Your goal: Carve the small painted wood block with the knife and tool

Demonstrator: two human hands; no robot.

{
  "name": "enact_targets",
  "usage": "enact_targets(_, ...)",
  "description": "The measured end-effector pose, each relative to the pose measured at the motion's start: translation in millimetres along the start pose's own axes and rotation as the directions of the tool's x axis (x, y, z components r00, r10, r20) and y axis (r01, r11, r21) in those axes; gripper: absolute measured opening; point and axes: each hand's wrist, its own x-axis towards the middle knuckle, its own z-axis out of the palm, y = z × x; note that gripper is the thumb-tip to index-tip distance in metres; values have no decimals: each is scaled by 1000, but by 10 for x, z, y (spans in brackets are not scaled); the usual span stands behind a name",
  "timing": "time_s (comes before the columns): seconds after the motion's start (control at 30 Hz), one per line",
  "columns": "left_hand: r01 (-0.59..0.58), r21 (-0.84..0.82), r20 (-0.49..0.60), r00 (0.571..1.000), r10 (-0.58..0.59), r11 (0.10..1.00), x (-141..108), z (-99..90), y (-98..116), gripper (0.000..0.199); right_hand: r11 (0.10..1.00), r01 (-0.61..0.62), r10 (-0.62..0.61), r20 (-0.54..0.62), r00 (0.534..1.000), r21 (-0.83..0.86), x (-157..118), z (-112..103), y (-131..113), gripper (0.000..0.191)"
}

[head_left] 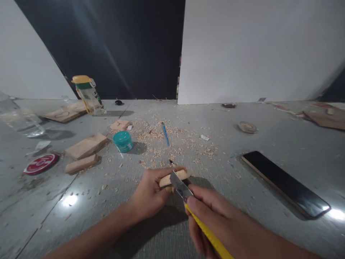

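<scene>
Left hand (149, 194) curled tight around a small pale wooden piece (176, 176), held low over the grey concrete floor (107, 201). Right hand (208, 212) closed on a yellow-handled utility knife (188, 198), its blade touching the wood. Pale wood shavings (161, 138) lay scattered just beyond.
</scene>
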Motion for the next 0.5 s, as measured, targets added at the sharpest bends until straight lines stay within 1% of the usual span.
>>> enact_targets(0.13, -41, 17, -5, 999, 41, 999, 14, -9, -7, 34, 999, 39, -40, -11, 999, -13, 9, -27, 28, 29)
enact_targets(0.27, -90, 15, -6, 996, 90, 996, 38, -12, 2, 30, 995, 88, -92, -74, 993, -56, 7, -34, 68, 32)
enact_targets(0.33, -90, 13, 0, 996, 90, 996, 41, -5, 16, 30, 991, 104, -112, -102, 988, -83, 9, -6, 79, 32)
enact_targets(0.4, -81, 14, 10, 997, 81, 997, 32, -11, 29, 32, 989, 106, -117, -106, 987, -102, 5, -14, 79, 31)
enact_targets(0.43, -77, 19, 4, 997, 77, 997, 25, -24, 32, 32, 990, 98, -111, -127, 986, -106, -7, -55, 76, 32)
enact_targets(0.47, -71, 29, -12, 997, 72, 997, 19, -45, 30, 32, 991, 87, -105, -179, 978, -104, -31, -130, 74, 34)
enact_targets(0.5, -65, 41, -45, 997, 67, 997, 14, -73, 22, 32, 988, 84, -114, -251, 961, -126, -69, -239, 76, 36)
